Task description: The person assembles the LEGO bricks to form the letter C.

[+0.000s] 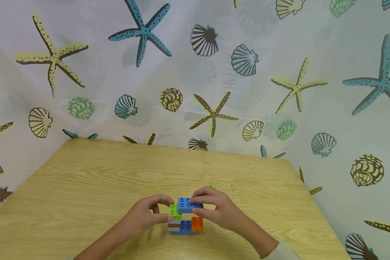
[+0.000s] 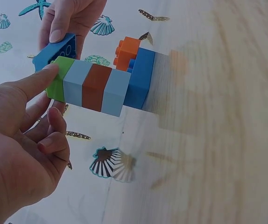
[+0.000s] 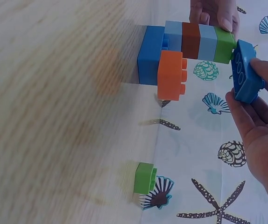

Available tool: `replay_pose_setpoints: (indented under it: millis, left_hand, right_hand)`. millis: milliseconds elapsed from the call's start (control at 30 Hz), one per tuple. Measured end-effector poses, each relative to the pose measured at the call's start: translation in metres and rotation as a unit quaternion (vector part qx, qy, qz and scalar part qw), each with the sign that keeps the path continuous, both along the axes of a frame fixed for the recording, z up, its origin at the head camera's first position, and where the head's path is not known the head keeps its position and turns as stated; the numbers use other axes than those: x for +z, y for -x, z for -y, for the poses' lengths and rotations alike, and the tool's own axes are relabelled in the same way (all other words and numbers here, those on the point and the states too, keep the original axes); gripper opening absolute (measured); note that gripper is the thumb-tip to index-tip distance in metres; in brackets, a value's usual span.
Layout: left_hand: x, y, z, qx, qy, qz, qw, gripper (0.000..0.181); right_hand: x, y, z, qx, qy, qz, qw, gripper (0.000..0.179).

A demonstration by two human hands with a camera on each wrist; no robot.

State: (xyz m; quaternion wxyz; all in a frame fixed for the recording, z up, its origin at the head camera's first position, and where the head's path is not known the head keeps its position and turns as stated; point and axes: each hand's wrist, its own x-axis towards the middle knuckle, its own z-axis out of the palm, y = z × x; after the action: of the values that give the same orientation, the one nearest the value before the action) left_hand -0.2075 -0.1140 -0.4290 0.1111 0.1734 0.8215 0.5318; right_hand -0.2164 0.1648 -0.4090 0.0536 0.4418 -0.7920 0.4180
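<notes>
A toy-block build stands on the table. Its base is a blue block [image 3: 149, 56], with an orange block [image 3: 170, 77] on one end. At the other end rises a column of light blue, brown [image 2: 96, 87] and light blue blocks, topped by a lime green block [image 2: 59, 79]. My left hand [image 1: 146, 212] pinches that green block between thumb and index finger. In my right hand [image 1: 219, 209] is a second blue block [image 3: 247, 72], gripped by thumb and fingers. It is tilted in the wrist views, one end right at the green block's top.
Behind my right hand a small loose green block [image 3: 144, 178] stands on the wooden table [image 1: 117, 169]. A white curtain [image 1: 169, 79] printed with starfish and shells surrounds the table at the back and sides.
</notes>
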Motion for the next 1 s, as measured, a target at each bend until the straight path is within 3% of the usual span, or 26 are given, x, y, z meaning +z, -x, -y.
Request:
replay_pose_setpoints:
  millis: [600,867,1000]
  left_hand:
    - [-0.0002,-0.0008,0.0007,-0.001,0.001,-0.005,1.0000,0.041]
    - [-0.0013,0.0003,0.0000,-0.004,0.005,-0.010,0.9999,0.041]
    - [-0.0003,0.0000,0.0001,-0.003,0.008,-0.012,0.9999,0.040]
  right_hand:
    - [0.0038,-0.0028,0.0047,0.008,-0.040,-0.059,0.9975,0.024]
    - [0.0056,-0.0037,0.0024,0.003,-0.050,-0.057,0.9971,0.024]
    - [0.0069,-0.0019,0.0024,0.015,-0.057,-0.077,0.9953,0.024]
